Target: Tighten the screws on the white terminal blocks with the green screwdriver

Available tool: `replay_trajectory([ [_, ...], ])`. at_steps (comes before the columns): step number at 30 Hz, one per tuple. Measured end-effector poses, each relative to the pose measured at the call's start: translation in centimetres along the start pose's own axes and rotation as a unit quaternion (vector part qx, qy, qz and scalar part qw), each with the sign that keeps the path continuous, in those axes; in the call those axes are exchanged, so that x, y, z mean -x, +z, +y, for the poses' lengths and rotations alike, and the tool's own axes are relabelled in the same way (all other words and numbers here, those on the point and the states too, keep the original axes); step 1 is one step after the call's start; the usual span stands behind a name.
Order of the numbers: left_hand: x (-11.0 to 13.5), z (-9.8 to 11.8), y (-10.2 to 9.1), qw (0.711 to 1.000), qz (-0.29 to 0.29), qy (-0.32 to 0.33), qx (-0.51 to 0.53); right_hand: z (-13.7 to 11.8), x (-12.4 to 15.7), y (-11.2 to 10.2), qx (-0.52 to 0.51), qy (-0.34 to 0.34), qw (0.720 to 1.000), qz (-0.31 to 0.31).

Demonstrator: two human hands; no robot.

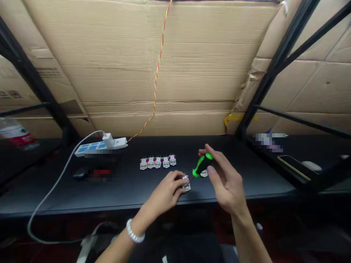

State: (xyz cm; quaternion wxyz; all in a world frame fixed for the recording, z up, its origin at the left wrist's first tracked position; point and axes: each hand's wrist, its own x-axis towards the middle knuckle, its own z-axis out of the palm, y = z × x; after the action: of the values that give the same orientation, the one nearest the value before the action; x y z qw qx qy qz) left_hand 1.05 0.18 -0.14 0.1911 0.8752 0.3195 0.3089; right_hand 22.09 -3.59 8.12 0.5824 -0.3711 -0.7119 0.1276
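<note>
My left hand (164, 190) pinches a small white circuit module (186, 184) at its fingertips, near the table's front edge. My right hand (225, 179) holds a screwdriver with a black and bright green handle (202, 165). Its thin shaft slants down to the held module, and the tip looks to meet it, though the fingers partly hide that spot. Another white module (203, 174) lies on the table just under the handle. A row of several similar modules with pink marks (158, 162) stands to the left, beyond my hands.
A white power strip (100, 148) with a plugged-in charger and white cable sits back left on the black table (123, 190). Corrugated cardboard (150, 65) and black metal frame bars rise behind. A red-and-yellow twisted wire (157, 80) hangs down the cardboard. A phone (293, 167) lies on the right.
</note>
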Motion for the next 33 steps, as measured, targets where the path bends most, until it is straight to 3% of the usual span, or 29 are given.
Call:
replay_trajectory([
  [4,0.07,-0.03,0.01,1.000,-0.001,-0.005,-0.004,-0.01,-0.04,0.07,0.050,-0.005,0.997,0.059],
  [9,0.07,-0.03,0.01,1.000,0.001,0.000,0.000,-0.14,-0.04,-0.18,0.004,0.010,1.000,0.005],
  [15,0.04,0.01,0.01,1.000,0.001,-0.006,0.003,-0.10,-0.15,-0.20,0.018,0.005,0.998,0.063],
  [20,0.07,-0.01,0.01,1.000,0.001,-0.006,0.000,-0.09,-0.15,-0.38,-0.006,0.012,1.000,0.012],
  [24,0.05,0.02,-0.03,1.000,-0.004,-0.006,0.002,-0.18,-0.13,-0.32,0.060,-0.002,0.996,0.061],
  [30,-0.01,-0.08,0.03,1.000,0.000,-0.002,0.000,-0.33,-0.19,-0.44,0.029,-0.002,1.000,0.010],
  [33,0.03,-0.07,0.08,1.000,0.005,0.001,-0.002,-0.32,-0.19,-0.39,0.068,-0.007,0.997,0.040],
])
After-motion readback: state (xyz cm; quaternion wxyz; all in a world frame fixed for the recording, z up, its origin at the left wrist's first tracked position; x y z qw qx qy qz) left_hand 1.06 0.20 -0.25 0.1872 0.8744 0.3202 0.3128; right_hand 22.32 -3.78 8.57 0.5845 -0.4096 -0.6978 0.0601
